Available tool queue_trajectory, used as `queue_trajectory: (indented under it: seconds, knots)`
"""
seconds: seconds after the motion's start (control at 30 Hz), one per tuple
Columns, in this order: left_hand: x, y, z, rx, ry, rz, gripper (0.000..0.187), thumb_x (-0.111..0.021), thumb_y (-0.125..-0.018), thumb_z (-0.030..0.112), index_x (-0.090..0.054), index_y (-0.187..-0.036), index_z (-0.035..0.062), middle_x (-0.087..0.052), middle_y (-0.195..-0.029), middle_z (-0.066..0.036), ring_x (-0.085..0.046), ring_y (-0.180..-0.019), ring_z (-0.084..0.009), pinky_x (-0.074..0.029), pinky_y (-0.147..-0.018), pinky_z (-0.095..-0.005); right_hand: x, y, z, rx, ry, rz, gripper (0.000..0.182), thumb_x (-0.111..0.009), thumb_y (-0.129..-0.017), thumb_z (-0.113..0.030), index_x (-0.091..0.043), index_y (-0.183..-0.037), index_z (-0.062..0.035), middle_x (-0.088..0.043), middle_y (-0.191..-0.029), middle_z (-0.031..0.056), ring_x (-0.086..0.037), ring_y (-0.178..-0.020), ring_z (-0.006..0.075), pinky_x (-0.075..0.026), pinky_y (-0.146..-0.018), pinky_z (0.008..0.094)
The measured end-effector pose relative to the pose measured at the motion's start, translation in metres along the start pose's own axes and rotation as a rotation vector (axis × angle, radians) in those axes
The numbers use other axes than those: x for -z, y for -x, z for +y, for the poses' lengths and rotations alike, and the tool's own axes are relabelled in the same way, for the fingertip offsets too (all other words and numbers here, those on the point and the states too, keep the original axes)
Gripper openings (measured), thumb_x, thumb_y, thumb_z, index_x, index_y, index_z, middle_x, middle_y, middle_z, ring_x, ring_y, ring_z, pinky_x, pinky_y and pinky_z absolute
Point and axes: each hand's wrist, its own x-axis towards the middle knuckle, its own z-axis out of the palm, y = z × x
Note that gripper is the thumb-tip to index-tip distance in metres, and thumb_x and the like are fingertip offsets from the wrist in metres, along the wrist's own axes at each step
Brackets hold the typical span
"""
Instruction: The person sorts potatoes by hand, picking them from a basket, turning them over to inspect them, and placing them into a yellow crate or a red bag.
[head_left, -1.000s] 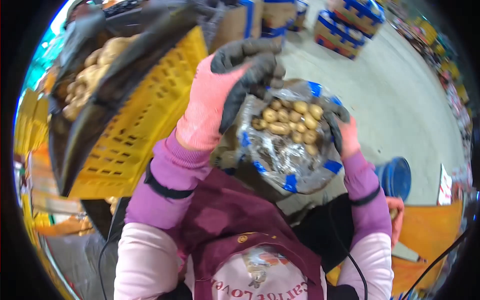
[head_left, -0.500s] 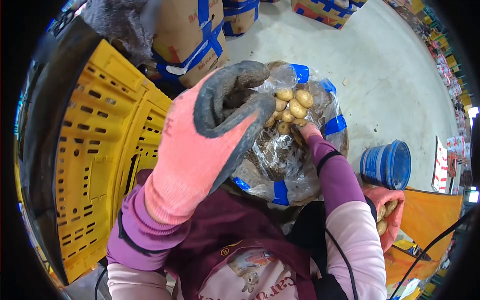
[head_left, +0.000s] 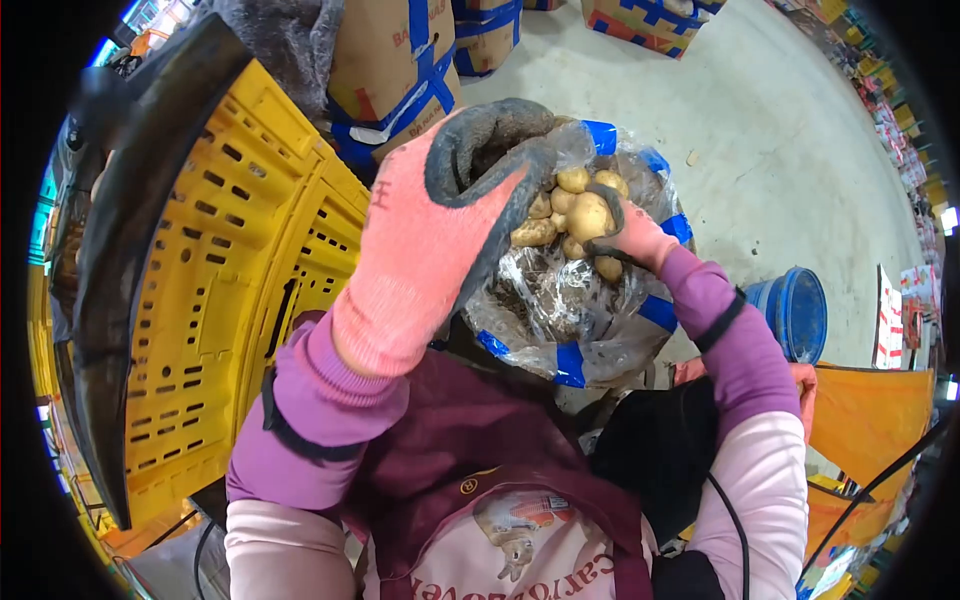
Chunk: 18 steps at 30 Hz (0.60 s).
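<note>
In a pink glove with dark grey fingers, my left hand (head_left: 440,210) is raised in the foreground, its fingers curled together; whatever they hold is hidden. My right hand (head_left: 633,232), gloved alike, grips a large round potato (head_left: 588,216). Around that potato lie several smaller potatoes (head_left: 535,232) on the far side of a round container (head_left: 570,362) lined with clear plastic and taped in blue along its rim. Crumpled film and dark soil show in the container nearer my body.
Yellow slotted crates (head_left: 200,300) stand at the left. Cardboard boxes (head_left: 400,60) with blue tape are at the top. A blue bucket (head_left: 800,315) sits on the floor at the right, near an orange sheet (head_left: 870,410) and a dark cable.
My right hand has risen slightly from the potatoes and now holds a large one. My left hand has shifted right and up in view. The view has tilted, and crates and container have shifted.
</note>
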Motion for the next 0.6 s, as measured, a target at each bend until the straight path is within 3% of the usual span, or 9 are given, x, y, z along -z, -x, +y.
queue_trajectory:
  seconds: [0.2, 0.23, 0.33, 0.37, 0.4, 0.47, 0.5, 0.53, 0.6]
  knots:
    - [-0.011, 0.012, 0.004, 0.148, 0.189, -0.178, 0.029, -0.066, -0.091, 0.013, -0.064, -0.117, -0.0009, -0.069, -0.102, -0.006, -0.061, -0.094, -0.0100, -0.050, -0.085, -0.0259, 0.042, 0.089, -0.127, 0.521, -0.094, 0.326, 0.092, -0.087, -0.062, -0.014, -0.041, -0.142, -0.0047, -0.052, -0.137, 0.0167, -0.050, -0.128, 0.0313, -0.039, -0.109, 0.0407]
    - [-0.017, 0.017, 0.003, 0.084, 0.135, -0.261, 0.040, -0.068, -0.091, 0.015, -0.057, -0.127, 0.0006, -0.065, -0.116, -0.008, -0.058, -0.103, -0.0108, -0.048, -0.091, -0.0257, 0.041, 0.101, -0.137, 0.566, -0.151, 0.381, 0.091, -0.088, -0.062, -0.014, -0.042, -0.141, -0.0027, -0.054, -0.135, 0.0154, -0.052, -0.126, 0.0295, -0.041, -0.107, 0.0400]
    - [-0.020, 0.037, -0.015, -0.247, -0.251, -0.438, 0.084, -0.082, -0.074, 0.017, -0.038, -0.144, 0.0040, -0.051, -0.138, -0.014, -0.050, -0.128, -0.0285, -0.040, -0.106, -0.0365, 0.034, 0.125, -0.158, 0.470, -0.448, 0.334, 0.091, -0.088, -0.063, -0.011, -0.042, -0.140, -0.0018, -0.055, -0.134, 0.0120, -0.054, -0.124, 0.0265, -0.043, -0.105, 0.0374]
    - [-0.021, 0.039, -0.020, -0.223, -0.216, -0.459, 0.091, -0.084, -0.067, 0.016, -0.037, -0.144, 0.0028, -0.050, -0.137, -0.019, -0.045, -0.132, -0.0341, -0.036, -0.110, -0.0398, 0.036, 0.136, -0.169, 0.303, -0.663, 0.187, 0.082, -0.082, -0.072, -0.020, -0.042, -0.140, -0.0003, -0.055, -0.132, 0.0105, -0.055, -0.122, 0.0232, -0.046, -0.102, 0.0350]
    - [-0.020, 0.039, -0.014, -0.228, -0.225, -0.463, 0.091, -0.084, -0.067, 0.016, -0.037, -0.144, 0.0028, -0.050, -0.137, -0.019, -0.045, -0.132, -0.0341, -0.036, -0.110, -0.0398, 0.034, 0.142, -0.170, 0.311, -0.668, 0.194, 0.082, -0.082, -0.072, -0.020, -0.042, -0.140, -0.0003, -0.055, -0.132, 0.0105, -0.055, -0.122, 0.0232, -0.046, -0.102, 0.0350]
    - [-0.021, 0.037, -0.002, -0.184, -0.264, -0.535, 0.091, -0.084, -0.066, 0.013, -0.036, -0.144, 0.0023, -0.051, -0.137, -0.019, -0.047, -0.131, -0.0332, -0.038, -0.109, -0.0391, 0.030, 0.145, -0.163, 0.176, -1.416, -0.100, 0.073, -0.072, -0.082, -0.034, -0.043, -0.139, 0.0000, -0.057, -0.128, 0.0116, -0.057, -0.118, 0.0213, -0.052, -0.092, 0.0331]
    - [-0.023, 0.037, 0.006, -0.178, -0.234, -0.497, 0.075, -0.080, -0.073, 0.018, -0.046, -0.138, 0.0009, -0.058, -0.128, -0.016, -0.057, -0.119, -0.0290, -0.045, -0.102, -0.0371, 0.030, 0.141, -0.156, 0.191, -1.344, -0.186, 0.069, -0.062, -0.088, -0.044, -0.043, -0.138, -0.0007, -0.059, -0.123, 0.0133, -0.064, -0.106, 0.0216, -0.059, -0.072, 0.0310]
    - [-0.024, 0.035, 0.013, -0.181, -0.235, -0.498, 0.075, -0.080, -0.073, 0.018, -0.046, -0.138, 0.0009, -0.058, -0.128, -0.016, -0.057, -0.119, -0.0290, -0.045, -0.102, -0.0371, 0.026, 0.140, -0.152, 0.194, -1.344, -0.185, 0.069, -0.062, -0.088, -0.044, -0.043, -0.138, -0.0007, -0.059, -0.123, 0.0133, -0.064, -0.106, 0.0216, -0.059, -0.072, 0.0310]
    - [-0.022, 0.031, 0.031, 0.337, -0.002, -0.489, 0.049, -0.069, -0.086, 0.023, -0.057, -0.127, 0.0005, -0.066, -0.115, -0.010, -0.064, -0.102, -0.0219, -0.051, -0.089, -0.0327, 0.017, 0.137, -0.153, 0.087, -1.717, -0.214, 0.067, -0.060, -0.089, -0.044, -0.042, -0.139, -0.0028, -0.061, -0.120, 0.0148, -0.069, -0.095, 0.0249, -0.059, -0.057, 0.0291]
